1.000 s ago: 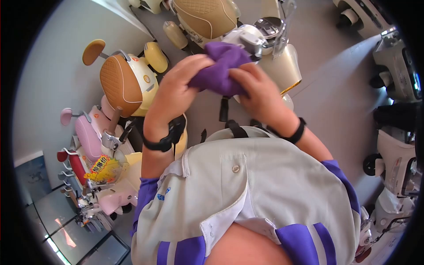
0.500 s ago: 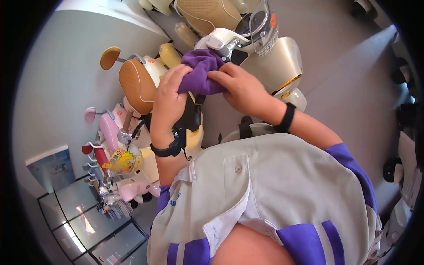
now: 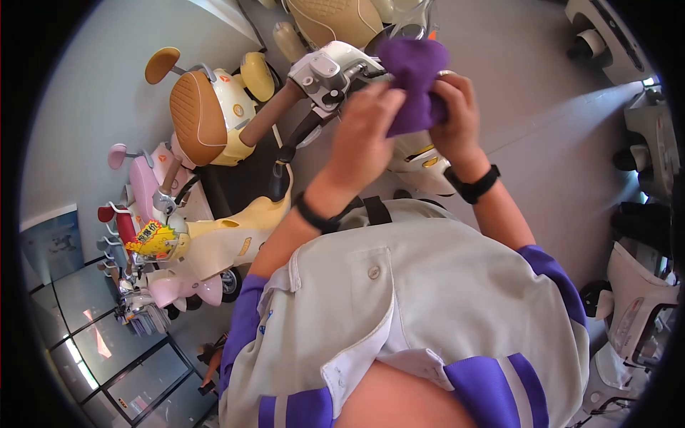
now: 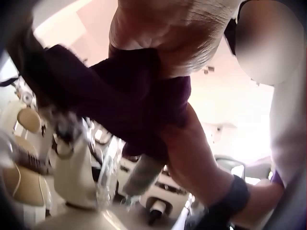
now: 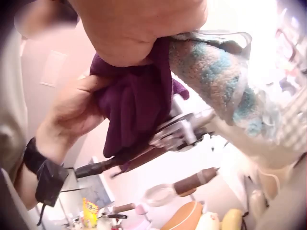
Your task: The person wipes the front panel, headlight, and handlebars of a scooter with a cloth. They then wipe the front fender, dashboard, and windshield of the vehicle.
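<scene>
A bunched purple cloth [image 3: 416, 82] is held up between my two hands in the head view. On its left side my left hand [image 3: 362, 135] grips it with curled fingers. My right hand [image 3: 457, 114] pinches the other side. Folds of the cloth [image 5: 136, 103] hang between both hands in the right wrist view, where a fuzzy beige and blue patterned piece [image 5: 211, 72] sticks out by the right hand. The left wrist view shows the cloth [image 4: 134, 100] dark. A scooter's handlebar [image 3: 325, 78] is just left of the cloth, beyond my left hand.
A cream scooter with a brown quilted seat [image 3: 198, 118] stands at the left, with a pink scooter [image 3: 143, 189] beside it. A tan seat [image 3: 335, 25] is at the top. White scooters [image 3: 638, 307] line the right side. Grey floor [image 3: 528, 135] lies between.
Both hands first carried the purple cloth left, then back right and farther up, past the handlebar. The head view has shifted too. The cloth stays held by both hands.
</scene>
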Motion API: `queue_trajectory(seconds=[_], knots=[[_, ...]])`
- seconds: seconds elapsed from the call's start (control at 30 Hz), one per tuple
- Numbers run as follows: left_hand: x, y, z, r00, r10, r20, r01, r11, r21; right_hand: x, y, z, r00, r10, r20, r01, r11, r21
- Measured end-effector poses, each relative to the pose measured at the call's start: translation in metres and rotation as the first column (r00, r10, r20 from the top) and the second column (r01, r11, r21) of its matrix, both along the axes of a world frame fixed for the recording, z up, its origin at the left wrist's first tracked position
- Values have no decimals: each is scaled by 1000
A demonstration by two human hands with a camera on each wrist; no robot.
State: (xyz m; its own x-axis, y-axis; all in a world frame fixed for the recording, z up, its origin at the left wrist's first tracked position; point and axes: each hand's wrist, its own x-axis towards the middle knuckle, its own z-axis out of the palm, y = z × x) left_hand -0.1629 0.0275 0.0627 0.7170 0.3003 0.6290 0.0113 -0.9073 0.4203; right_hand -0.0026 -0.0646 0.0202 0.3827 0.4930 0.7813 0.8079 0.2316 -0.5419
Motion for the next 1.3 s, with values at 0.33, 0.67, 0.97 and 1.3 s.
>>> queue_trajectory(seconds=[0.33,0.67,0.97,1.3], knots=[[-28,44,-194,936,180,-304,-145,980,134,-22,7,-116,980,84,183,23,856,-516],[-11,22,-175,939,153,-308,-263,897,-356,-9,-2,-106,976,64,208,70,813,-578],[-11,20,-204,955,128,-269,-238,869,-433,-18,7,-114,906,90,414,223,729,-648],[-56,40,-273,933,206,-296,-354,676,-646,-74,58,-133,889,256,380,140,637,-758]])
